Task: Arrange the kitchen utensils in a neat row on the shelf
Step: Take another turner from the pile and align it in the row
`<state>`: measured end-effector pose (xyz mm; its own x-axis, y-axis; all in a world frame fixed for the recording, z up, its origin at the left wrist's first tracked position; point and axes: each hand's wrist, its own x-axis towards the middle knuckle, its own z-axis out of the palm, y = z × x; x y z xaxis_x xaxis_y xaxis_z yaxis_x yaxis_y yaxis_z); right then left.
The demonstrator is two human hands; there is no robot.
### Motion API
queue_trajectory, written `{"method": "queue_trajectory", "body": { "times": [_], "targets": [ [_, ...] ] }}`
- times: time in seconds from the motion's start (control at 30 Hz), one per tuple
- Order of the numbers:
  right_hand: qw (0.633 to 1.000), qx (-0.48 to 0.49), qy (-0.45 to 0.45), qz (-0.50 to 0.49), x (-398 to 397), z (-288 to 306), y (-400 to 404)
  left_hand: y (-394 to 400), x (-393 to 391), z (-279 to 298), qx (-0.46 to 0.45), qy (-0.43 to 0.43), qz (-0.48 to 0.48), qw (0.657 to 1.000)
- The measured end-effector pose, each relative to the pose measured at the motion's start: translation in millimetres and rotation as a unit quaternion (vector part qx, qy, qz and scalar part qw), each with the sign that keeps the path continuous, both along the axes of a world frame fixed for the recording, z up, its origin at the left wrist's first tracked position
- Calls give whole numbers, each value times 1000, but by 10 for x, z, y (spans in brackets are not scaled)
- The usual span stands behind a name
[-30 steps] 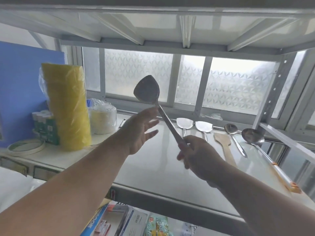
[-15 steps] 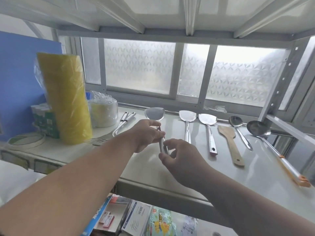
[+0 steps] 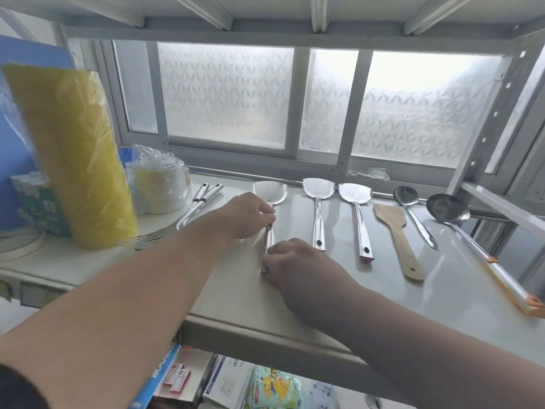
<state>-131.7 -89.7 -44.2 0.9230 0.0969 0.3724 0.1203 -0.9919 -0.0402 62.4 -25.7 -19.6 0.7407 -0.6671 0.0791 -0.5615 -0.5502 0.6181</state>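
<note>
A steel spatula (image 3: 272, 192) lies on the white shelf (image 3: 460, 293), blade toward the window. My left hand (image 3: 250, 214) pinches its neck and my right hand (image 3: 292, 264) pinches the handle's end. To its right lie in a row two more steel spatulas (image 3: 318, 190) (image 3: 355, 194), a wooden spatula (image 3: 395, 231), a steel spoon (image 3: 408, 199) and a ladle (image 3: 448, 209) with an orange-tipped handle. Two steel handles (image 3: 203, 196) and a fork-like utensil (image 3: 147, 240) lie to the left, apart from the row.
A tall yellow wrapped roll (image 3: 73, 154), wrapped white tape rolls (image 3: 159, 184), a green box (image 3: 38, 208) and a flat tape ring (image 3: 17, 249) crowd the shelf's left end. A frosted window (image 3: 224, 93) backs the shelf. Packets (image 3: 274, 388) fill the shelf below.
The spatula was held up in the air by my right hand; both hands have brought it down flat onto the shelf, left of the row.
</note>
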Motion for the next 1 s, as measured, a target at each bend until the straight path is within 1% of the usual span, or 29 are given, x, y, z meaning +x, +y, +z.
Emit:
{"method": "queue_trajectory", "body": {
  "times": [0.1,0.17,0.23,0.3,0.37,0.43,0.57,0.73,1.0],
  "targets": [
    [999,-4,23,-22,121,49,-93,-96,59,37,32,-7,-18,999],
    [998,-31,53,-23,235,133,-100,-145,128,96,40,-2,-13,999],
    [993,-78,90,-25,337,225,-76,-191,206,118,29,6,0,1000],
    [988,-114,107,-17,413,275,-58,-222,269,62,1,26,10,1000],
    [985,-124,118,-9,455,271,-24,-214,317,-48,-35,56,18,998],
    [988,-107,109,-15,472,231,-5,-207,388,-140,-55,61,23,996],
    [995,-50,78,-36,528,190,-58,-306,549,-165,-64,59,15,996],
    [996,-54,69,-32,520,193,-68,-417,633,-169,-33,95,-13,995],
    [998,-20,46,-41,614,138,-116,-501,613,-198,15,32,-22,999]
  ]
}}
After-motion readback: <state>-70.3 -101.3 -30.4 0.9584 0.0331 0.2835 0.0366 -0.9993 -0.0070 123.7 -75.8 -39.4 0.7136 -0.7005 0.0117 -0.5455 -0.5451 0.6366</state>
